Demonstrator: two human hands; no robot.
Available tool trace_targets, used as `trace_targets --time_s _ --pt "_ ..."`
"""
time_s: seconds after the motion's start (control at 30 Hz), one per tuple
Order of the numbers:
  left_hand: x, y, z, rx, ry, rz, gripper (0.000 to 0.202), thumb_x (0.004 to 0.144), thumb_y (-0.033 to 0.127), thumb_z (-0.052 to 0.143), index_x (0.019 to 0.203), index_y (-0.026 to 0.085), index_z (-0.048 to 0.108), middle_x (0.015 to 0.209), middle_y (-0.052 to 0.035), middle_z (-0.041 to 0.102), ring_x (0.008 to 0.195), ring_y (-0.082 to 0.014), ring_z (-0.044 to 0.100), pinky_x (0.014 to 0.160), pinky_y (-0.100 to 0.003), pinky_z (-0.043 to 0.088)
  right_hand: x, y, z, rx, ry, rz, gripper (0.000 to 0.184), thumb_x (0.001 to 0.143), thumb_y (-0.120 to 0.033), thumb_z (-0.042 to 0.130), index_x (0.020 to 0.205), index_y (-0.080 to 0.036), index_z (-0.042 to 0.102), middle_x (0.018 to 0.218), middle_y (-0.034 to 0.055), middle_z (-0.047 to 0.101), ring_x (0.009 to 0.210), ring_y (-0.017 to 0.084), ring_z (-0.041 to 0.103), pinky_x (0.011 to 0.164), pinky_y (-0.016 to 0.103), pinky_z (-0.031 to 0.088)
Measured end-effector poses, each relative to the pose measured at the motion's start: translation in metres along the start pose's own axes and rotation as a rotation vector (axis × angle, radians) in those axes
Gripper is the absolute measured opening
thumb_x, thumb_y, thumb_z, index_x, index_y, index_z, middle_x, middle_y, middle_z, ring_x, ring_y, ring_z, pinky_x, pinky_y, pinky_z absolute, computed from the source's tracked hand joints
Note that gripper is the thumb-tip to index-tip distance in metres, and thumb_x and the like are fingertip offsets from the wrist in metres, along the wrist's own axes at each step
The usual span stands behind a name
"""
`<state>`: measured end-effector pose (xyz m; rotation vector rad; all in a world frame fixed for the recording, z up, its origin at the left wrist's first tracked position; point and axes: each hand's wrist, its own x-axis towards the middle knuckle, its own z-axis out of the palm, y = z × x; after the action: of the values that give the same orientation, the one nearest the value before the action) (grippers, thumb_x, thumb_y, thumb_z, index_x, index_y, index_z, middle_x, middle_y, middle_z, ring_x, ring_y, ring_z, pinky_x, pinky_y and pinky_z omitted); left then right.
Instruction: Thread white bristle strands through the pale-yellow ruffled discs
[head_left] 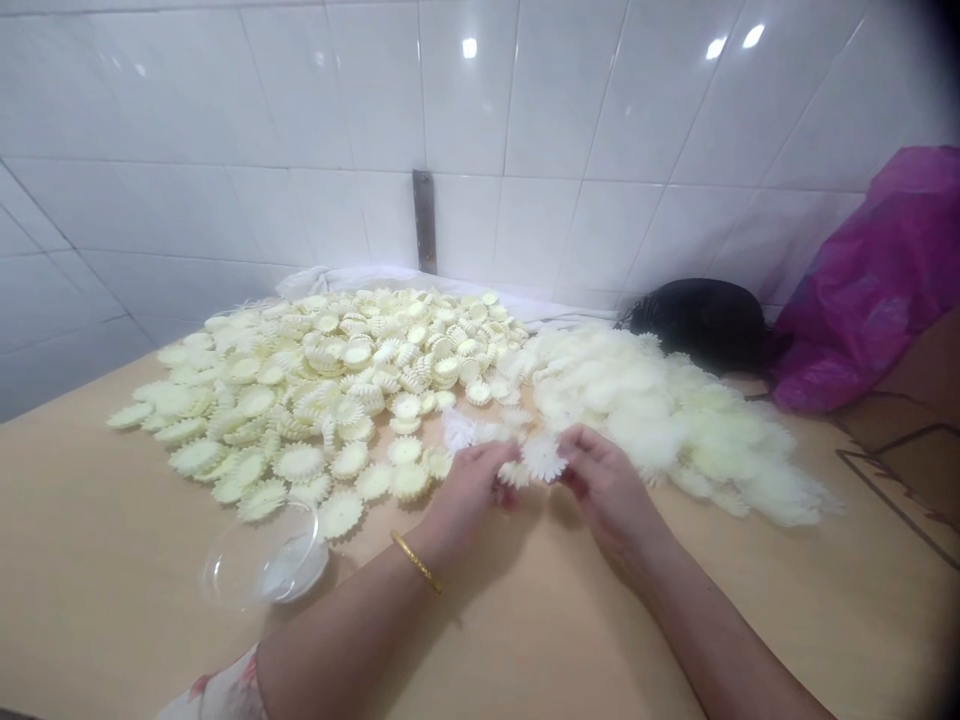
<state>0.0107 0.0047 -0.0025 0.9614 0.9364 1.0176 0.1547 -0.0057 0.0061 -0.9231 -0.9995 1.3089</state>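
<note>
Both my hands meet over the tan table (112, 600), just in front of two heaps. My left hand (471, 483), with a gold bangle on its wrist, pinches a small pale flower piece. My right hand (604, 478) pinches a white fringed flower disc (542, 456) held between the two hands. To the left lies a wide heap of cream scalloped flower cups (330, 385). To the right lies a heap of white fluffy flower discs (667, 415). A few loose white discs (459, 430) lie just beyond my fingers.
A clear plastic bowl (264, 560) with a little white liquid stands near my left forearm. A black bag (701, 320) and a magenta plastic bag (870, 290) sit at the back right against the white tiled wall. A metal strip (424, 220) hangs on the wall.
</note>
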Motion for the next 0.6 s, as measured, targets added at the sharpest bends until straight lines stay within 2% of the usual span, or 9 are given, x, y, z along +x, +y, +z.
trace_targets --time_s 0.07,0.13,0.23,0.33,0.5,0.6 --pt "-0.002 0.001 0.001 0.016 -0.052 0.015 0.025 0.068 0.039 0.063 0.068 0.014 0.059 0.06 -0.0005 0.052 0.048 -0.0093 0.046 0.047 -0.023 0.038 -0.002 0.002 0.002 -0.058 -0.007 0.016 0.026 0.067 -0.035 0.069 0.06 -0.018 0.051 0.055 -0.0049 0.052 0.054 0.009 0.046 0.055 0.021 0.038" --pt "-0.003 0.002 0.002 0.067 -0.063 0.023 0.023 0.065 0.035 0.067 0.067 0.014 0.058 0.055 0.0017 0.049 0.047 -0.0083 0.044 0.046 -0.022 0.036 -0.003 0.004 0.003 -0.088 0.001 0.037 0.027 0.068 -0.039 0.068 0.061 -0.019 0.052 0.054 -0.005 0.05 0.053 0.009 0.044 0.054 0.022 0.037" --pt "-0.004 0.002 0.002 0.112 -0.039 0.04 0.02 0.066 0.03 0.066 0.063 0.015 0.054 0.051 0.0036 0.044 0.045 -0.0075 0.042 0.045 -0.021 0.033 -0.003 0.006 0.003 -0.087 0.025 0.078 0.031 0.07 -0.051 0.063 0.074 -0.02 0.058 0.058 -0.0033 0.053 0.055 0.012 0.048 0.054 0.025 0.038" --pt "-0.003 0.002 0.002 0.113 -0.026 0.047 0.022 0.067 0.03 0.064 0.06 0.015 0.05 0.051 0.0039 0.044 0.045 -0.0072 0.042 0.047 -0.021 0.033 -0.002 0.009 0.002 -0.093 -0.003 0.118 0.038 0.064 -0.051 0.067 0.084 -0.02 0.061 0.063 -0.0007 0.058 0.057 0.015 0.052 0.054 0.027 0.04" --pt "-0.003 0.0 0.001 0.108 -0.041 0.062 0.027 0.066 0.031 0.067 0.059 0.015 0.047 0.053 0.0039 0.047 0.047 -0.006 0.042 0.051 -0.021 0.033 -0.002 0.011 0.001 -0.07 -0.094 0.169 0.027 0.063 -0.043 0.071 0.066 -0.019 0.06 0.059 -0.0009 0.056 0.056 0.014 0.052 0.057 0.028 0.04" --pt "-0.003 -0.003 0.001 0.095 -0.053 0.06 0.031 0.064 0.033 0.069 0.058 0.016 0.045 0.052 0.0042 0.046 0.047 -0.0061 0.042 0.05 -0.021 0.033 -0.003 0.011 0.0 -0.013 -0.104 0.178 0.024 0.066 -0.04 0.07 0.064 -0.019 0.059 0.059 -0.0012 0.056 0.058 0.013 0.052 0.061 0.029 0.041"
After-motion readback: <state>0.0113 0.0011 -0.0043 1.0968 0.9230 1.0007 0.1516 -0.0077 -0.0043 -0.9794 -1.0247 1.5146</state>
